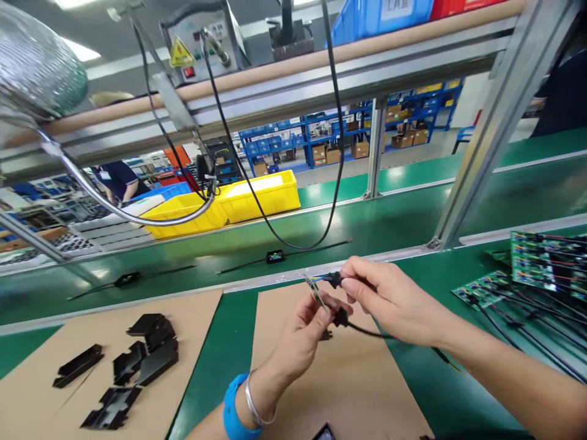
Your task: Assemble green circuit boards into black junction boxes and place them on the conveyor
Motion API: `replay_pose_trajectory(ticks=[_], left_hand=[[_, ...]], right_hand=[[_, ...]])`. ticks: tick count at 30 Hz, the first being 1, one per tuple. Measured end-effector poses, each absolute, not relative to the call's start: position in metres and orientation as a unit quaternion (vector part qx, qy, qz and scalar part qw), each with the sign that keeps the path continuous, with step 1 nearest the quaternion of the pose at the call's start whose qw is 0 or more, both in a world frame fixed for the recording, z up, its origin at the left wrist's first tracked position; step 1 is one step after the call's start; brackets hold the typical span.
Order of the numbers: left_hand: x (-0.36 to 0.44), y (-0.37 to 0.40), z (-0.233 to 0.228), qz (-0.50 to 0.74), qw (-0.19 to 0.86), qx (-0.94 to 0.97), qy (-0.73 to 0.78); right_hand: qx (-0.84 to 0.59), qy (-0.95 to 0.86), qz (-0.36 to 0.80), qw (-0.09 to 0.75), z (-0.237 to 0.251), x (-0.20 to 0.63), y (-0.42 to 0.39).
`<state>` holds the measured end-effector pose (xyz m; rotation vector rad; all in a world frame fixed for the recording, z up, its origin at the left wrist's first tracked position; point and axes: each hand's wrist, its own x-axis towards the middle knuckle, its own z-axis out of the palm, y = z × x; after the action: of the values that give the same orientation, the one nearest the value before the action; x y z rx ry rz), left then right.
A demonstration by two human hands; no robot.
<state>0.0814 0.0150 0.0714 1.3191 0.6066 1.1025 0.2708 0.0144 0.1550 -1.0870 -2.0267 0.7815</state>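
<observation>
My left hand (pixel 302 333), wearing a blue wristband and a silver bangle, pinches a small green circuit board (pixel 315 290) above the cardboard. My right hand (pixel 389 299) is closed on a black cable by its strain relief (pixel 335 280), and thin coloured wires run from there to the board. A second black strain relief (pixel 340 318) sits by my left fingers, with its black cable (pixel 369 333) running right beneath my right hand. Part of a dark piece (pixel 326 335) shows behind my left fingertips. Along the bottom edge, a black part (pixel 324 432) is only partly in view.
Several black folded casings (pixel 158 360) lie on the left cardboard sheet (pixel 192 330). Wired circuit boards (pixel 550 263) are stacked at the right. Two cabled modules lie on the green conveyor (pixel 389 226). Yellow bins (pixel 261 195), a hanging black cable (pixel 339 165) and a metal post (pixel 481 134) stand beyond.
</observation>
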Motion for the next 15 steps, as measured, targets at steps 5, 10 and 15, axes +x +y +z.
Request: replay_pose_trajectory(ticks=[5, 10, 15], left_hand=[[0.073, 0.011, 0.071, 0.433, 0.643, 0.554, 0.304], [0.072, 0.007, 0.063, 0.410, 0.661, 0.551, 0.303], [0.070, 0.004, 0.071, 0.418, 0.643, 0.568, 0.299]], right_hand=[[-0.395, -0.779, 0.393, 0.288, 0.172, 0.267, 0.021], [-0.388, -0.865, 0.206, 0.243, 0.176, 0.258, 0.020], [-0.391, -0.895, 0.051, 0.210, 0.178, 0.256, 0.024]])
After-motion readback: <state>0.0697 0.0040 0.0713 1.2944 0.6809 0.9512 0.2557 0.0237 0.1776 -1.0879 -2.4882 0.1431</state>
